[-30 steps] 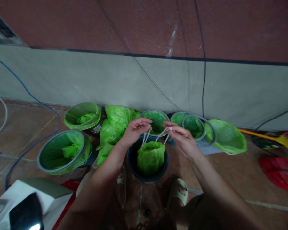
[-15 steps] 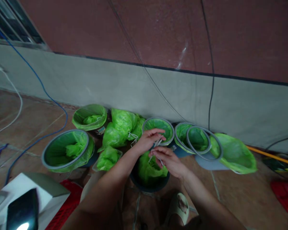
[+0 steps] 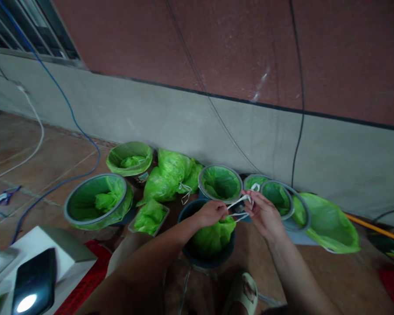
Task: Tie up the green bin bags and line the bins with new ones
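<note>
Both of my hands are over a dark blue bin (image 3: 206, 261) with a bunched green plastic bag (image 3: 214, 238) inside. A white drawstring (image 3: 238, 201) is stretched in a loop between them. My left hand (image 3: 212, 213) is closed on the loop's left end, just above the bag. Further right, my right hand (image 3: 263, 211) pinches the other end with its fingertips, and a bit of string sticks up above them. How the string joins the bag is hard to make out.
Tied green bags (image 3: 167, 175) lie by the grey wall. Green-lined bins stand left (image 3: 72, 218) and right (image 3: 202, 186). A small tray (image 3: 164, 218) holds a green bag. A phone (image 3: 34, 280) rests on a white box (image 3: 64, 249); a blue cable (image 3: 68, 109) crosses the floor.
My hands have moved apart from being close together, the right one going right and up. The drawstring now forms an open loop between them. The view has shifted slightly.
</note>
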`<state>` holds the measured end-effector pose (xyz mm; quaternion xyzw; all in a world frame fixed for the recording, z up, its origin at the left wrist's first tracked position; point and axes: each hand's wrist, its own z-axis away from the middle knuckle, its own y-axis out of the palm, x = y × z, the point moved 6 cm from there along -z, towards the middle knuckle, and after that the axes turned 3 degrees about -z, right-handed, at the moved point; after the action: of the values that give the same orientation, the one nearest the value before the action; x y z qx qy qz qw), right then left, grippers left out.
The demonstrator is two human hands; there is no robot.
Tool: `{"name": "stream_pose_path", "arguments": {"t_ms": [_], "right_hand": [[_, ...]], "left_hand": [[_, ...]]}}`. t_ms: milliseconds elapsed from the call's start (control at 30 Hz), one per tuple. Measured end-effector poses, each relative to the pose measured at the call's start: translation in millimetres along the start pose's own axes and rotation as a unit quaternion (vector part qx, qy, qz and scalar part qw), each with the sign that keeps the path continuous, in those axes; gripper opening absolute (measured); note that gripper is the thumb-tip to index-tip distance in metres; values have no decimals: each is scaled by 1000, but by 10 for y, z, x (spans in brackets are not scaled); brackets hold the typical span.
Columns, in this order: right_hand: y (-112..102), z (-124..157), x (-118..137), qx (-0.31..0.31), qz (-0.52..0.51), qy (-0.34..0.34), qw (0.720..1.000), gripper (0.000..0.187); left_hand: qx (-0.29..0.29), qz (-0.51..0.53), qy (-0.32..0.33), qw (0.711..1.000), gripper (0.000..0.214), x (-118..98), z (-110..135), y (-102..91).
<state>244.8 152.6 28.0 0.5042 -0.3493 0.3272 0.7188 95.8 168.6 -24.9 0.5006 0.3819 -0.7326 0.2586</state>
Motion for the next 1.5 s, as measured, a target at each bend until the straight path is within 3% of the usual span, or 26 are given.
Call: {"name": "stream_pose_path", "arguments": {"t_ms": [133, 200, 367, 533, 700, 933, 1100, 1200, 1367, 1433, 1500], "right_hand": [[128, 94, -29, -10, 54, -52, 997, 21], [269, 179, -70, 16, 87, -75, 993, 18], [517, 302, -190, 72, 99, -79, 989, 17], [359, 177, -209, 25, 6, -44, 999, 19], [203, 86, -202, 0, -35, -26, 999, 22], [29, -22, -199, -80, 51, -39, 995, 31], [-232, -10, -333, -155, 183, 81, 968, 31], [-208, 71, -452, -102, 199, 136, 965, 32], [-126, 134, -556, -38, 183, 174, 967, 37], [-171, 84, -521, -45, 231, 158, 959, 32], [-254, 15, -413, -76, 342, 108, 930, 25]], "left_hand": [[-101, 56, -111, 987, 28, 239, -83, -91], [-104, 29, -111, 988, 31, 281, -123, -80], [-10, -66, 13, 998, 17, 95, -116, 161], [131, -165, 123, 970, 21, -136, 83, 390], [180, -195, 119, 957, 20, -211, 200, 353], [93, -186, 32, 978, 39, -109, 92, 250], [47, -17, -57, 997, 41, 123, 8, 171], [8, 6, -76, 997, 29, 197, -10, 113], [-15, -125, -12, 992, 19, 8, 20, -6], [3, -192, 35, 981, 19, -110, 57, -11], [18, -254, 85, 963, 19, -201, 99, -8]]}}
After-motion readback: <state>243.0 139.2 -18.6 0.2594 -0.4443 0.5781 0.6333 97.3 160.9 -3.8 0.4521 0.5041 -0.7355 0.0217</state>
